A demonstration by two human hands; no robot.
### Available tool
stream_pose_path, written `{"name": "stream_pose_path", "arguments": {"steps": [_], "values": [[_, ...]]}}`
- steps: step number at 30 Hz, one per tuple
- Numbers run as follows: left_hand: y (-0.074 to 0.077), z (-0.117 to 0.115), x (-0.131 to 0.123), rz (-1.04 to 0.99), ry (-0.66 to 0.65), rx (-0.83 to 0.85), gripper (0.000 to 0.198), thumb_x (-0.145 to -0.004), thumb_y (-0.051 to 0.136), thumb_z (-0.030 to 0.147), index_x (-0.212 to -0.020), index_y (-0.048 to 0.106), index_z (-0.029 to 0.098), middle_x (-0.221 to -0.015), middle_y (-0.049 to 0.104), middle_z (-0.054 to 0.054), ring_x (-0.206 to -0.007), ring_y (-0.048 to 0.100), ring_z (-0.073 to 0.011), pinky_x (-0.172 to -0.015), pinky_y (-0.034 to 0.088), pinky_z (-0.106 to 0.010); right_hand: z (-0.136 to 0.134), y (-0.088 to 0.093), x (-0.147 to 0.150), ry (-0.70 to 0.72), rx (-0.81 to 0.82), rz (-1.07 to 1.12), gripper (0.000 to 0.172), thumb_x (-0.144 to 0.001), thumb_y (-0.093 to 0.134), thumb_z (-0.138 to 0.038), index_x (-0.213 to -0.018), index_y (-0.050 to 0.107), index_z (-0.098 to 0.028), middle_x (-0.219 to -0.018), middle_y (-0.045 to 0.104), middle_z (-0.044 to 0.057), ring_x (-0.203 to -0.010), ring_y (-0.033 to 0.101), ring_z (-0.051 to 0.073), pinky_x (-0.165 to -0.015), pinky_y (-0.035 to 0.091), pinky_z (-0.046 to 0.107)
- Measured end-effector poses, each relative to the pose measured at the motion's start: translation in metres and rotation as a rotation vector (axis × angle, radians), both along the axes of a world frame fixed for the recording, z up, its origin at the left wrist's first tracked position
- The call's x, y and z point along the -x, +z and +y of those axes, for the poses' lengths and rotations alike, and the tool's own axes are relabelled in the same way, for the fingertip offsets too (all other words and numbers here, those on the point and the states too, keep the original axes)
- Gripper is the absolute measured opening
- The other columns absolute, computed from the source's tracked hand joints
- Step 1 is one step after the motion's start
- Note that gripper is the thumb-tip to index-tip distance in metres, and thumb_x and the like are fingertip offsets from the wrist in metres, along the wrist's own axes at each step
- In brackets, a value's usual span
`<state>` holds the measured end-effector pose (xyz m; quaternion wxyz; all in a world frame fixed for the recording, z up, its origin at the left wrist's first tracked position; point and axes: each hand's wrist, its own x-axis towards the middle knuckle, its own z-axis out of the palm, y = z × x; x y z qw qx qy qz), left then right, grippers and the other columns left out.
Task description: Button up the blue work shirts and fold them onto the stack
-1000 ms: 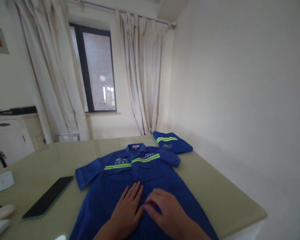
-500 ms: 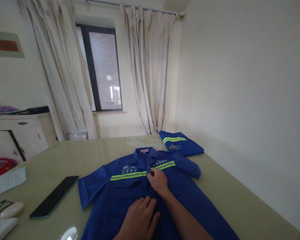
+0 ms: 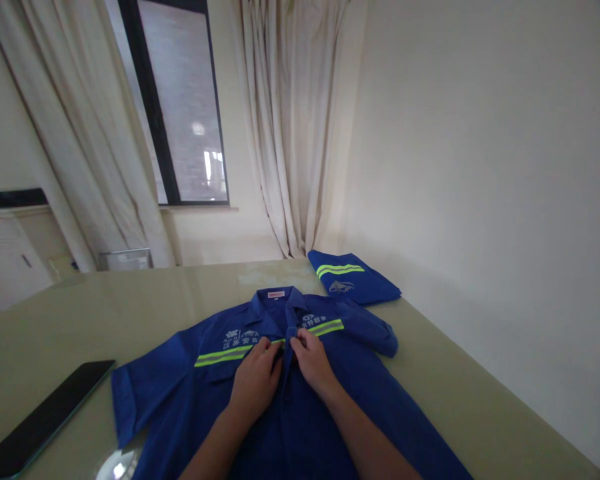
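A blue short-sleeved work shirt (image 3: 220, 393) lies face up on the table, its collar pointing away from me. Yellow-green and grey reflective stripes cross its chest, with pale lettering above them. My right hand (image 3: 310, 353) pinches the edge of the front placket at stripe height, just below the collar. On the other side of the opening, my left hand (image 3: 257, 375) has its fingers bent in on the shirt front at the stripe. Both hands are close together, a narrow strip of placket between them. Buttons cannot be made out.
A folded blue garment (image 3: 355, 280) with the same stripes lies at the table's far right corner, near the wall. At left is a dark flat tablet-like slab (image 3: 50, 413). A shiny round object (image 3: 117, 465) sits by the near sleeve. The pale green tabletop (image 3: 155, 300) runs toward the curtains.
My left hand has moved up from the lower shirt front to the placket beside my right hand, its fingers closing there. The right hand keeps its pinch. The view has shifted right and down.
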<state>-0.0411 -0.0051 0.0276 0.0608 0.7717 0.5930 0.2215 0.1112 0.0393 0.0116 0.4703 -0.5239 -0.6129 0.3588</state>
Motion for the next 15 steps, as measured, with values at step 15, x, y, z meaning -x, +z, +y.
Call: {"name": "stream_pose_path", "arguments": {"steps": [15], "values": [[-0.011, 0.011, 0.011, -0.422, -0.028, 0.049, 0.008, -0.092, 0.050, 0.020, -0.090, 0.056, 0.025, -0.090, 0.067, -0.002, -0.086, 0.065, -0.0225, -0.077, 0.045, -0.032, -0.016, 0.006, -0.001, 0.086, -0.089, -0.188, 0.018, -0.068, 0.057, -0.011, -0.079, 0.069, -0.019, -0.062, 0.055, -0.004, -0.058, 0.051, 0.013, -0.057, 0.034, 0.023]]}}
